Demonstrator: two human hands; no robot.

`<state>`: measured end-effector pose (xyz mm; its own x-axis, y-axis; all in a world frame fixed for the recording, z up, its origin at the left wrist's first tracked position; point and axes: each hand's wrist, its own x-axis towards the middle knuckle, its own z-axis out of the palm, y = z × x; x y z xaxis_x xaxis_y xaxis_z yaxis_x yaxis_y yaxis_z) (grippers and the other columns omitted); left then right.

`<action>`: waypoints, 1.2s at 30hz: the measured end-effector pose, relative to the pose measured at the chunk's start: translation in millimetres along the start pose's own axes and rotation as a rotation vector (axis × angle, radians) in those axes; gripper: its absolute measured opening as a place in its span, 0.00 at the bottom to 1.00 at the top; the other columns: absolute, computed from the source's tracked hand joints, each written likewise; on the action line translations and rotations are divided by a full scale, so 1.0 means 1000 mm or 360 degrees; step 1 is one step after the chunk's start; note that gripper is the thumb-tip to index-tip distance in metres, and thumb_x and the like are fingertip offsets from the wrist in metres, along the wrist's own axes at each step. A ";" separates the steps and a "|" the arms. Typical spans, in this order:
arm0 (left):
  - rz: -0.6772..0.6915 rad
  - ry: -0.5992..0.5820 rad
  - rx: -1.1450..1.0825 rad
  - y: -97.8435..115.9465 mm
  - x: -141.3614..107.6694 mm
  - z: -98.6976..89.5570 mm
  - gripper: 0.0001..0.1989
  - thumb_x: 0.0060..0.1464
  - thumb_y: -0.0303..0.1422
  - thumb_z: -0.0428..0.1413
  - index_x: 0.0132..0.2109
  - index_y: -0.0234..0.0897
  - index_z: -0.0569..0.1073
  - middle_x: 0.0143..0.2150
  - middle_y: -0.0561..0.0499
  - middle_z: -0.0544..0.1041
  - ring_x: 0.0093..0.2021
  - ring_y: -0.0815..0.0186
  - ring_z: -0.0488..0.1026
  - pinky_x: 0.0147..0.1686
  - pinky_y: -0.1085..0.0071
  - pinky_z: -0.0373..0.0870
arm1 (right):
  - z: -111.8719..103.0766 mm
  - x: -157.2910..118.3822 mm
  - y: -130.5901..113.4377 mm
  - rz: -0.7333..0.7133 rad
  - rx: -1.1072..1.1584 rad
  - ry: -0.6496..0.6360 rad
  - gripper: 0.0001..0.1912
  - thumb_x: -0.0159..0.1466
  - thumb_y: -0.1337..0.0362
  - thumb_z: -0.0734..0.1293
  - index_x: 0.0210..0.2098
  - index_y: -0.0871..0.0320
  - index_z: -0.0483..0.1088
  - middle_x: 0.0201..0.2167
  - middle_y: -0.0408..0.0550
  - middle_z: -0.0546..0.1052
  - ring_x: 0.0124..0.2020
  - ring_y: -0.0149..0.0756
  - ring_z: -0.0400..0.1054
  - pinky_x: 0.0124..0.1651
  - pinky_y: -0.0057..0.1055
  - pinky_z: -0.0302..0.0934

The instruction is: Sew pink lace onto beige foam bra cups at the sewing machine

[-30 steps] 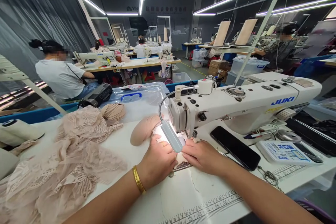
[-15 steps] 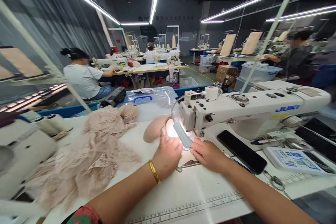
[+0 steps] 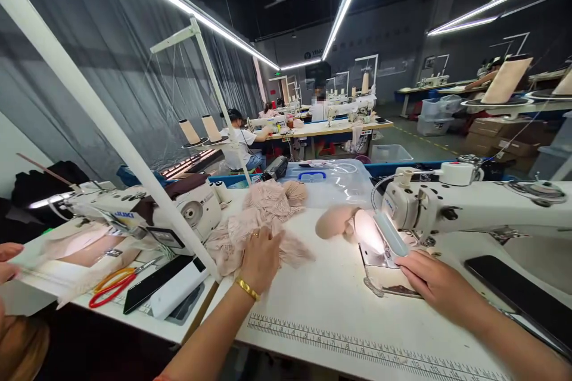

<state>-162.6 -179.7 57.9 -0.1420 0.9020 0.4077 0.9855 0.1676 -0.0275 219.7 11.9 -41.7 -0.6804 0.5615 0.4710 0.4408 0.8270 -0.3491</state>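
My left hand (image 3: 263,256), with a gold bangle and a ring, has moved over a heap of pale pink lace fabric (image 3: 236,229). Its fingers are loosely bent and a little apart at the lace; the fingertips are partly hidden. My right hand (image 3: 429,278) is beside the needle area of a white sewing machine (image 3: 482,208). Its fingers are closed together by the lower end of a pale grey-blue bar (image 3: 389,235); what they pinch is hidden. A beige moulded cup (image 3: 335,223) lies left of the bar, its near part brightly lit above the metal plate (image 3: 373,257).
A black phone (image 3: 522,286) lies under the machine arm. A clear lidded box (image 3: 330,187) stands behind the table. At left, another table holds a machine (image 3: 134,211), orange-red scissors (image 3: 114,286) and a white case (image 3: 179,292). A co-worker's hand (image 3: 9,256) shows there.
My left hand has left the lit cup and moved left to the lace heap. My right hand has stayed by the needle area. The view has turned left, bringing the neighbouring table into sight.
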 end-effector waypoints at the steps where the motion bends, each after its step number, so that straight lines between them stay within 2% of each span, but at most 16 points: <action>1: 0.0033 -0.0017 -0.0018 -0.004 0.008 0.002 0.12 0.58 0.23 0.54 0.43 0.38 0.80 0.38 0.41 0.80 0.40 0.51 0.76 0.44 0.52 0.69 | -0.001 0.001 -0.001 -0.0015 -0.0016 0.0003 0.16 0.74 0.56 0.58 0.46 0.49 0.77 0.37 0.52 0.80 0.36 0.46 0.76 0.38 0.42 0.72; 3: 0.0106 -0.0030 -0.0083 -0.004 0.024 0.002 0.10 0.60 0.25 0.55 0.32 0.37 0.78 0.30 0.46 0.78 0.34 0.56 0.76 0.43 0.55 0.69 | -0.005 0.004 -0.004 -0.0052 -0.0042 0.0029 0.16 0.74 0.58 0.58 0.45 0.50 0.77 0.36 0.52 0.80 0.36 0.45 0.75 0.38 0.41 0.72; 4: 0.0142 -0.0018 -0.0129 -0.001 0.031 0.001 0.12 0.62 0.26 0.54 0.31 0.38 0.77 0.29 0.47 0.79 0.34 0.57 0.76 0.43 0.57 0.70 | -0.007 0.005 -0.007 -0.0076 -0.0044 0.0040 0.16 0.75 0.58 0.57 0.45 0.51 0.77 0.36 0.52 0.79 0.36 0.45 0.75 0.39 0.41 0.72; 8: 0.0316 0.0091 -0.0364 0.031 0.049 -0.025 0.14 0.69 0.30 0.48 0.45 0.41 0.79 0.42 0.48 0.84 0.44 0.60 0.80 0.48 0.62 0.73 | -0.020 0.009 -0.039 -0.0077 0.0165 -0.0051 0.19 0.76 0.56 0.57 0.41 0.53 0.78 0.32 0.52 0.78 0.36 0.46 0.73 0.38 0.42 0.70; 11: 0.0514 0.0166 -0.0700 0.059 0.044 -0.052 0.13 0.70 0.32 0.48 0.49 0.42 0.78 0.47 0.49 0.84 0.47 0.61 0.80 0.49 0.65 0.75 | -0.027 0.015 -0.079 0.0261 0.0816 -0.0222 0.21 0.75 0.47 0.59 0.50 0.53 0.76 0.44 0.55 0.80 0.45 0.46 0.75 0.47 0.44 0.71; 13: 0.0639 0.0149 -0.0991 0.072 0.033 -0.062 0.11 0.69 0.33 0.51 0.49 0.44 0.77 0.47 0.49 0.84 0.47 0.61 0.80 0.49 0.65 0.76 | -0.026 0.020 -0.102 0.0534 0.1438 -0.0292 0.29 0.72 0.40 0.63 0.62 0.52 0.69 0.54 0.57 0.77 0.55 0.47 0.73 0.55 0.46 0.69; 14: 0.0674 0.0098 -0.1135 0.075 0.026 -0.062 0.10 0.69 0.33 0.51 0.50 0.45 0.77 0.48 0.49 0.84 0.49 0.61 0.80 0.50 0.65 0.76 | -0.023 0.022 -0.111 0.0577 0.1700 -0.0302 0.34 0.69 0.37 0.65 0.64 0.52 0.66 0.55 0.57 0.76 0.55 0.47 0.72 0.55 0.46 0.68; 16: 0.0663 -0.0106 -0.1427 0.079 0.013 -0.054 0.10 0.69 0.35 0.52 0.49 0.46 0.79 0.50 0.49 0.83 0.51 0.59 0.79 0.53 0.63 0.75 | -0.017 0.025 -0.121 0.0666 0.2030 -0.0196 0.36 0.64 0.36 0.70 0.60 0.54 0.68 0.46 0.52 0.77 0.46 0.42 0.73 0.49 0.41 0.68; 18: 0.0480 -0.0370 -0.1852 0.082 0.003 -0.036 0.11 0.69 0.42 0.54 0.48 0.46 0.79 0.50 0.47 0.83 0.52 0.57 0.79 0.54 0.60 0.76 | -0.012 0.025 -0.124 0.0730 0.2144 -0.0043 0.31 0.61 0.39 0.74 0.50 0.57 0.71 0.35 0.44 0.74 0.35 0.35 0.68 0.41 0.33 0.64; 19: 0.0297 -0.0512 -0.2110 0.084 0.000 -0.026 0.13 0.68 0.45 0.55 0.50 0.46 0.79 0.48 0.47 0.82 0.50 0.56 0.79 0.53 0.59 0.76 | -0.012 0.024 -0.125 0.0726 0.2141 0.0009 0.28 0.60 0.42 0.76 0.47 0.57 0.70 0.32 0.41 0.70 0.32 0.32 0.65 0.38 0.31 0.60; 23: -0.0517 -0.1120 -0.2925 0.109 -0.001 -0.002 0.24 0.62 0.50 0.61 0.58 0.41 0.75 0.42 0.46 0.81 0.40 0.59 0.79 0.47 0.60 0.77 | -0.024 0.018 -0.130 0.0548 0.1742 0.0020 0.21 0.59 0.55 0.78 0.46 0.56 0.71 0.32 0.38 0.65 0.33 0.31 0.58 0.38 0.30 0.55; 26: -0.0614 -0.1390 -0.3119 0.129 0.006 -0.002 0.21 0.55 0.44 0.69 0.49 0.35 0.79 0.40 0.43 0.82 0.41 0.56 0.79 0.46 0.62 0.76 | -0.035 0.015 -0.135 0.0532 0.1487 -0.0024 0.23 0.58 0.61 0.78 0.51 0.54 0.72 0.31 0.37 0.63 0.34 0.33 0.57 0.38 0.31 0.54; 28: -0.0647 -0.1290 -0.3124 0.137 0.009 -0.006 0.19 0.50 0.41 0.72 0.45 0.35 0.79 0.39 0.46 0.82 0.40 0.58 0.79 0.44 0.64 0.76 | -0.037 0.014 -0.135 0.0582 0.1480 -0.0010 0.24 0.58 0.60 0.77 0.52 0.54 0.72 0.30 0.37 0.62 0.33 0.33 0.57 0.38 0.31 0.53; 30: -0.0695 -0.1065 -0.3065 0.139 0.010 -0.008 0.19 0.48 0.41 0.74 0.43 0.37 0.79 0.38 0.49 0.81 0.38 0.61 0.77 0.40 0.67 0.75 | -0.037 0.013 -0.131 0.0646 0.1537 0.0036 0.24 0.59 0.55 0.77 0.52 0.55 0.72 0.29 0.36 0.61 0.32 0.33 0.56 0.37 0.31 0.52; 33: -0.0738 -0.0815 -0.2975 0.138 0.006 -0.009 0.23 0.45 0.42 0.75 0.45 0.38 0.78 0.37 0.51 0.80 0.37 0.63 0.75 0.38 0.70 0.74 | -0.034 0.012 -0.125 0.0687 0.1737 0.0052 0.23 0.61 0.47 0.76 0.44 0.57 0.72 0.28 0.36 0.60 0.30 0.32 0.54 0.35 0.30 0.49; 36: -0.0720 -0.0701 -0.2929 0.139 0.000 -0.006 0.21 0.44 0.44 0.75 0.39 0.37 0.77 0.33 0.53 0.77 0.33 0.66 0.71 0.35 0.73 0.70 | -0.031 0.013 -0.127 0.0660 0.1846 0.0045 0.23 0.62 0.44 0.75 0.36 0.58 0.70 0.27 0.37 0.60 0.30 0.31 0.54 0.33 0.30 0.48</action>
<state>-25.6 -158.5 59.5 -0.0940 0.9883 -0.1197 -0.2886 0.0880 0.9534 173.0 -84.8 34.3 -0.5937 0.7875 0.1651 -0.1701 0.0778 -0.9824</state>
